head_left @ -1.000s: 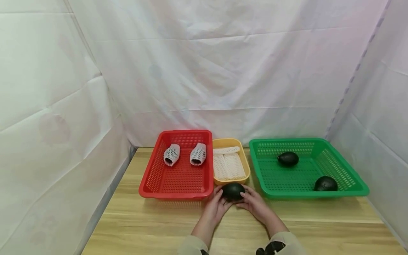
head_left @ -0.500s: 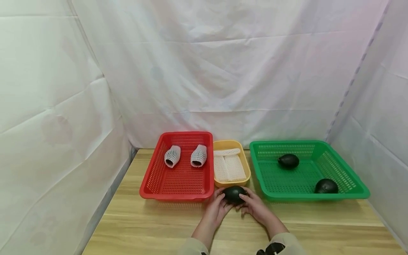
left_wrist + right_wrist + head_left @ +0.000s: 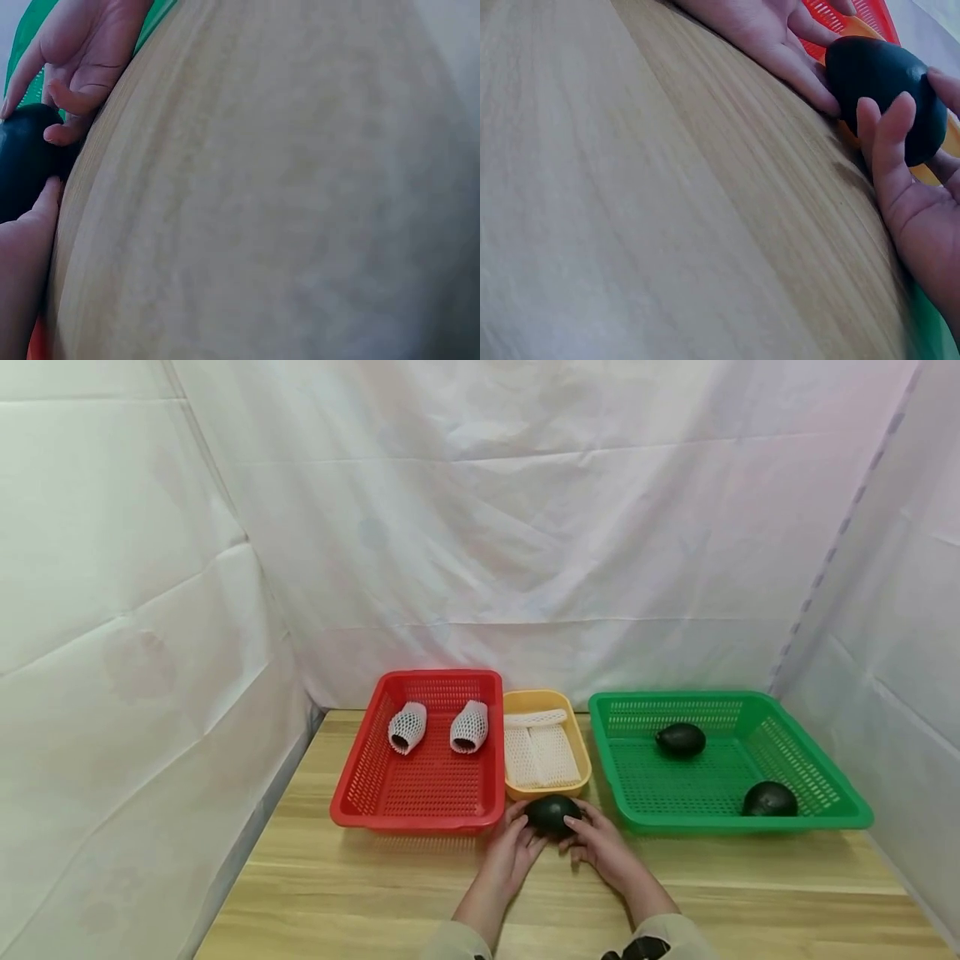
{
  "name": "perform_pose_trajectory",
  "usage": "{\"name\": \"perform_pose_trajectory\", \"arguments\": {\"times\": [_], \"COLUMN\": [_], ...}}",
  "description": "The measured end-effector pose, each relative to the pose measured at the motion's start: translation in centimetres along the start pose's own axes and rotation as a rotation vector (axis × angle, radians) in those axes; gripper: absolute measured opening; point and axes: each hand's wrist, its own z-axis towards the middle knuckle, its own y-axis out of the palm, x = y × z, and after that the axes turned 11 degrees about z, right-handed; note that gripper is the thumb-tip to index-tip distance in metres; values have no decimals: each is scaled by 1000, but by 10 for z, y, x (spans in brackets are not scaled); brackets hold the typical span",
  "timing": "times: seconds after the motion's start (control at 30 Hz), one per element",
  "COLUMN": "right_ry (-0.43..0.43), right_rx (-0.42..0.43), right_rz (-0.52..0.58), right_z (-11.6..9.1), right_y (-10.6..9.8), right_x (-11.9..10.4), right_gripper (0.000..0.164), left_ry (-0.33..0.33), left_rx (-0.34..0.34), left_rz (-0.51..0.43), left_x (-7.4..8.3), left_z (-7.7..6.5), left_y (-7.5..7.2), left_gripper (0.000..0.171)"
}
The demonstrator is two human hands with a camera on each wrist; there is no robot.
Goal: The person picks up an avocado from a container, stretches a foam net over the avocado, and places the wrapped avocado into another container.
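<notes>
A dark avocado (image 3: pixel 552 815) is held between both hands just in front of the yellow basket (image 3: pixel 551 792). My left hand (image 3: pixel 507 855) grips its left end. The right hand (image 3: pixel 604 850) holds the other end, its thumb on the near upper side. In the right wrist view, the avocado (image 3: pixel 877 82) sits just above the wooden table, with some right fingers bent beside it. White foam net sleeves (image 3: pixel 542 752) lie inside the yellow basket. The left wrist view catches only part of the avocado (image 3: pixel 22 157) at its left edge.
To the left stands a red basket (image 3: pixel 420 821) with two avocados in foam nets (image 3: pixel 407 727). On the right, a green basket (image 3: pixel 731 821) holds two bare avocados (image 3: pixel 681 740). White cloth walls (image 3: pixel 525 543) enclose the back and sides of the wooden table (image 3: pixel 360 893).
Some right-hand fingers have come away from beneath the avocado and now curl nearer the body. The avocado stays in both hands in nearly the same place. The head view has shifted slightly.
</notes>
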Motion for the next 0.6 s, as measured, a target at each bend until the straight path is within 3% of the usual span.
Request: {"name": "perform_pose_trajectory", "arguments": {"times": [0.2,0.4,0.6], "right_ry": [-43,-59,-53], "right_rx": [83,110,134], "right_rz": [-63,-67,-36], "right_z": [-1,-2,-1], "right_y": [7,8,4], "right_x": [2,2,3], "right_gripper": [67,64,61], "left_ry": [49,91,89], "left_rx": [97,210,241], "left_rz": [70,137,133], "left_x": [1,4,6], "left_z": [-3,-2,-2], "left_y": [4,4,0], "left_gripper": [47,42,31]}}
